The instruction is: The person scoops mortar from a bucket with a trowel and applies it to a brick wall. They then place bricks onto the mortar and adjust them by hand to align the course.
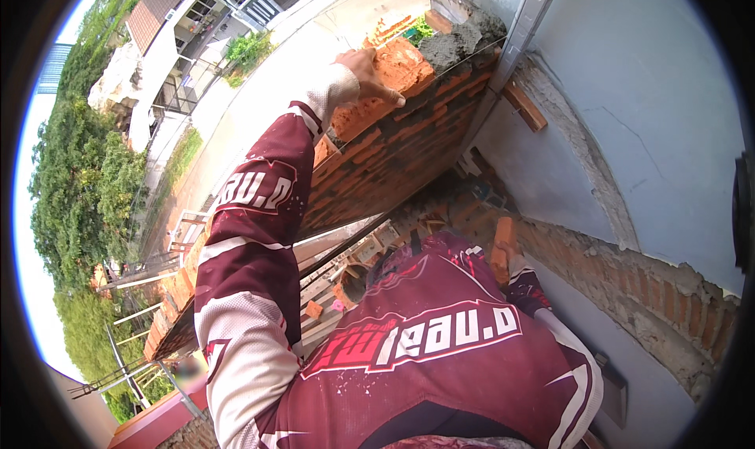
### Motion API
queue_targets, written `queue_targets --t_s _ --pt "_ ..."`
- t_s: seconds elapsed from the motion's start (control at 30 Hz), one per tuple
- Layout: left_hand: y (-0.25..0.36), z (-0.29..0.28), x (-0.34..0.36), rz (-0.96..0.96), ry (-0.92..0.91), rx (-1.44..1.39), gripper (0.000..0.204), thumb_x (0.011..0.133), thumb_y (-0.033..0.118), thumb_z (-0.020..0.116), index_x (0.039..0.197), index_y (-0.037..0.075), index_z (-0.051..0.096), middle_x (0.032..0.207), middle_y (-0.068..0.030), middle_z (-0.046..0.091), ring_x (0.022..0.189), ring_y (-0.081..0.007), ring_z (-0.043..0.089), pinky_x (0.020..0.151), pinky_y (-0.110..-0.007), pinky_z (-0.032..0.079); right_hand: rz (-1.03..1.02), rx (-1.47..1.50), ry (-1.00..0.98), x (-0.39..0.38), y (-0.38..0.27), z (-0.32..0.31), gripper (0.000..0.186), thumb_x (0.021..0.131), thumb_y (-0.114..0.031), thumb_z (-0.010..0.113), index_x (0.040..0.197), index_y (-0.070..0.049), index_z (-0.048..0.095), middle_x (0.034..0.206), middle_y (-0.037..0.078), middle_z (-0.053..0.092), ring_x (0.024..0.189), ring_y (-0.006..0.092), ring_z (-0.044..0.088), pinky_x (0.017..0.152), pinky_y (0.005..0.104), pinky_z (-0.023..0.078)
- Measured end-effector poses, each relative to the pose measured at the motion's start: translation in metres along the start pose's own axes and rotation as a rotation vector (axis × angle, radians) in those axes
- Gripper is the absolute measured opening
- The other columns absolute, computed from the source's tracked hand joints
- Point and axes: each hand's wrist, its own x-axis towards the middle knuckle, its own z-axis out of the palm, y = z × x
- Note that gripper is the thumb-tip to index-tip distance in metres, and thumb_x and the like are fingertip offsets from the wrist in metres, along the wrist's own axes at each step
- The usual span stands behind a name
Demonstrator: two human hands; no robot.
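Observation:
My left arm reaches up to the top of a brick wall (393,146). There my left hand (363,73) spans an orange brick (403,62) on the top course, its thumb stretched along the near edge and its other fingers partly hidden beyond. Grey mortar (460,44) lies on the wall top to the right of that brick. Lower down, beside my body, my right hand (515,262) is closed around another orange brick (502,241), held upright and away from the wall. Part of the right hand is hidden behind this brick.
A metal upright (528,24) stands at the wall's right end, against a pale blue-grey wall (661,79). A thin string line runs along the wall top. Below are planks, loose brick pieces (314,310) and a bucket (353,282). Beyond the wall lie a street and trees (86,182).

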Motion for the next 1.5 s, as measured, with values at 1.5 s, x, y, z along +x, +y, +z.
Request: queue_targets --t_s 1.5 --pt "0.063 0.09 -0.096 0.037 0.993 -1.053 0.068 0.092 0.043 0.076 0.132 -0.01 0.058 0.11 -0.0251 0.071 0.111 -0.0336 0.065 0.098 -0.042 0.051 -1.131 -0.151 -0.678 -0.316 -0.368 0.205 0.068 0.084 -0.024 0.083 0.136 0.005 0.05 0.124 0.013 0.064 0.112 0.0196 0.064 0.1 0.0375 0.051"
